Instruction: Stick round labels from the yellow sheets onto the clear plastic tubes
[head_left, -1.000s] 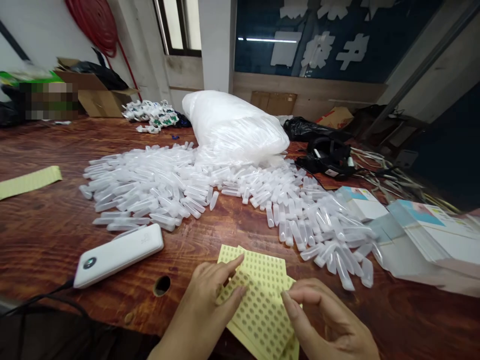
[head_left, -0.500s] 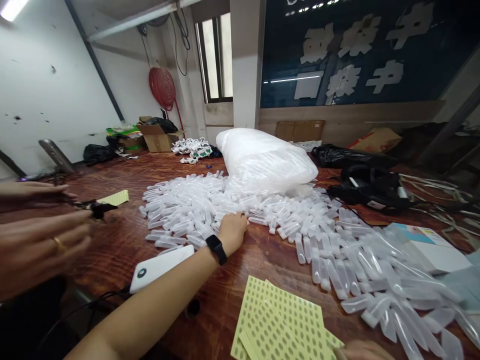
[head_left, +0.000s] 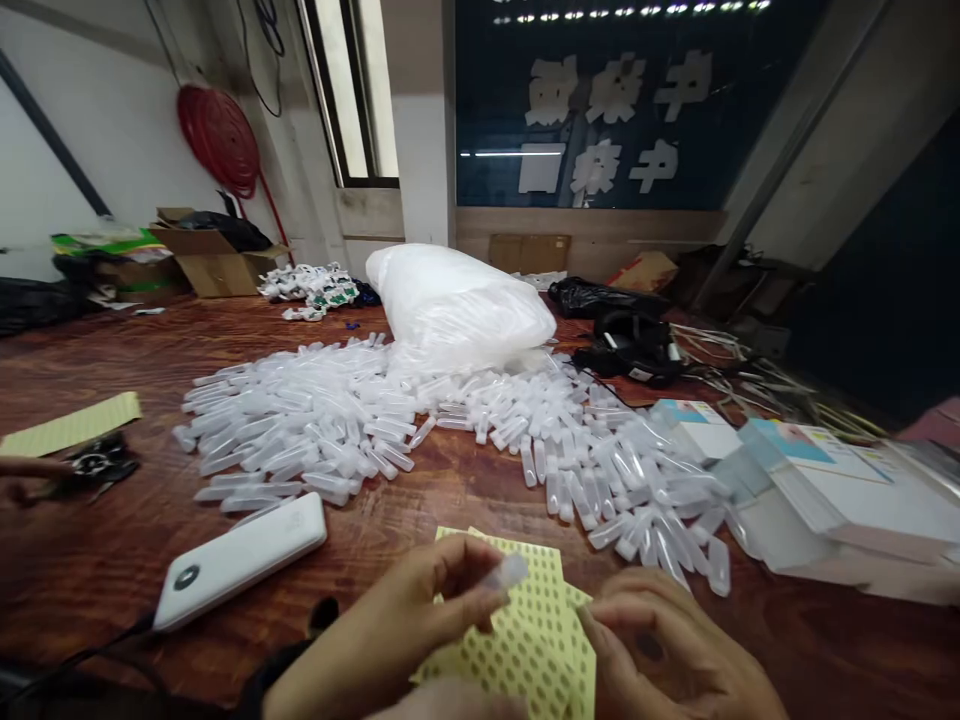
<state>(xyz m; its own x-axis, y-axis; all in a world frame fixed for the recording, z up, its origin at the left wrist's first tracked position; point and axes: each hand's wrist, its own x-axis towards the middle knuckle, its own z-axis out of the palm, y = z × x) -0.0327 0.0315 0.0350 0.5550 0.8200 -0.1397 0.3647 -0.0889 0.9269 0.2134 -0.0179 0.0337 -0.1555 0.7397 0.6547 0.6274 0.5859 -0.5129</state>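
Note:
My left hand (head_left: pixel 420 615) is closed around a small translucent plastic vial (head_left: pixel 511 572), its rounded end sticking out past the fingertips. Beneath it lie overlapping yellow sheets of small oval stickers (head_left: pixel 536 640). At the sheets' right edge, my right hand (head_left: pixel 679 640) has thumb and forefinger pinched together; whatever is between them is too small to make out. A large heap of similar vials (head_left: pixel 300 415) spreads beyond both hands and runs on to the right.
A bulging white plastic bag (head_left: pixel 465 310) stands behind the heap. A white power bank (head_left: pixel 244 555) with a cable lies left. Far left, another person's hand (head_left: pixel 22 475) is by a black object (head_left: pixel 101 465) and a yellow strip (head_left: pixel 75 420). Stacked white boxes (head_left: pixel 862 490) are at right.
My left hand has come back from the heap to the sticker sheets, with a vial in it. My right hand has moved further into view. The view has swung right.

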